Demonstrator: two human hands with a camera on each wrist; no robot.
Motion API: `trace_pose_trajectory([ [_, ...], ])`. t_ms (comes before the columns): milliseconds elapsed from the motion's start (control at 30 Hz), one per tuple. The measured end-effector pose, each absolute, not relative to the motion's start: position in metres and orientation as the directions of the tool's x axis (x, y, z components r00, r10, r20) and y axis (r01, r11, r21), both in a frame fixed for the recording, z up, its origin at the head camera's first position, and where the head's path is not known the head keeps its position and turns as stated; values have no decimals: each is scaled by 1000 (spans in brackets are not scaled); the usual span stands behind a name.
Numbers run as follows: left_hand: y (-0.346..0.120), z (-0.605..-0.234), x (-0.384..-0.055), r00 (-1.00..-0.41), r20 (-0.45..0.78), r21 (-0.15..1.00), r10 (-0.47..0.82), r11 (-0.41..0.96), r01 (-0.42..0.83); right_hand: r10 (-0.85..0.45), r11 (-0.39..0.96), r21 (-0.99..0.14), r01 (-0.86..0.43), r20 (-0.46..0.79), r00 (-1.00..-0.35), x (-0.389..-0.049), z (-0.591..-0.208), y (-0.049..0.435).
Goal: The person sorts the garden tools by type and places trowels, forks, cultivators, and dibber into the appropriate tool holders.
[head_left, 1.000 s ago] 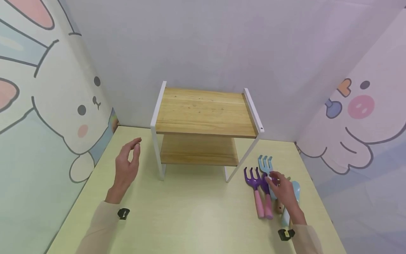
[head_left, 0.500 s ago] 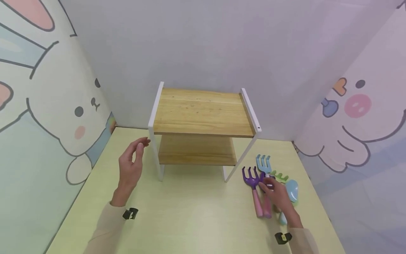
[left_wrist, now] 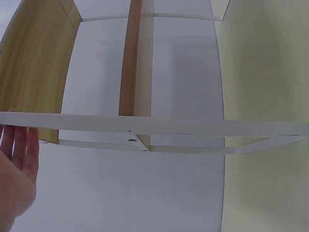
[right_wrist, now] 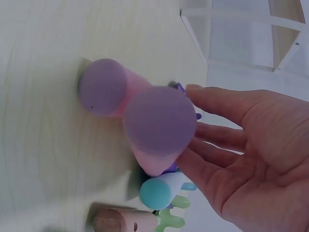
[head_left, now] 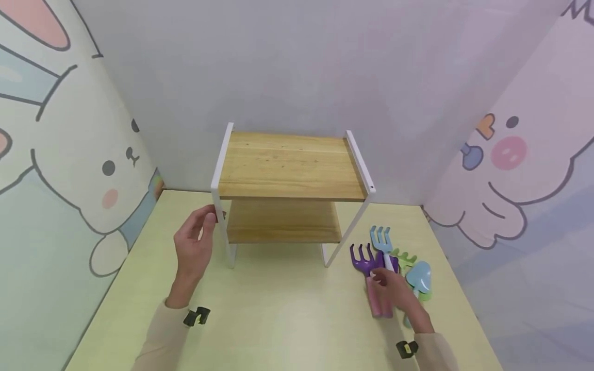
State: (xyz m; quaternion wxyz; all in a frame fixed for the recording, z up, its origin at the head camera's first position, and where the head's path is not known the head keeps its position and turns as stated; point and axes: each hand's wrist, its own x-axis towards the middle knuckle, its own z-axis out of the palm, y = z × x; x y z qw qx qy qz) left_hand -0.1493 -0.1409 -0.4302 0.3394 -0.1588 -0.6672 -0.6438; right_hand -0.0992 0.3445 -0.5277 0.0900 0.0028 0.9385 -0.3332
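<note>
Left hand [left_wrist: 18, 176] — partly behind white bar [left_wrist: 178, 126], left end | wooden panel [left_wrist: 41, 58] above that end | brown-edged board [left_wrist: 136, 58] above bar's middle | yellowish tabletop [left_wrist: 270, 63] — bar's right end

Table [head_left: 287, 335] is pale yellow-green. Back wall [head_left: 287, 67] is lilac-grey. Left wall [head_left: 28, 257] carries a big white cartoon rabbit [head_left: 81, 165], pink ear and cheek. Right wall [head_left: 529, 293] shows another white cartoon figure [head_left: 538, 180], pink cheek, smaller orange and blue shapes
</note>
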Motion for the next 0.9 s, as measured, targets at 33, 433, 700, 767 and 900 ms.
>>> trace_pose_trajectory([
  [33, -140, -430, -149, -720, 654, 754, -232, 121, 646, -64, 785, -616, 59, -176, -982, -100, -527, 342],
  [433, -136, -431, -155, -795, 561, 812, -230, -34, 583, -42, 815, -573, 87, -207, -977, -98, -529, 330],
  [700, -131, -434, -156, -810, 547, 835, -213, 61, 547, -8, 778, -608, 160, -264, -965, -98, -533, 341],
  [767, -131, -434, -156, -809, 547, 835, -214, 72, 546, -10, 763, -625, 168, -271, -963, -98, -535, 343],
  [900, -131, -434, -155, -804, 549, 833, -229, 77, 547, -28, 710, -682, 179, -281, -959, -95, -537, 346],
])
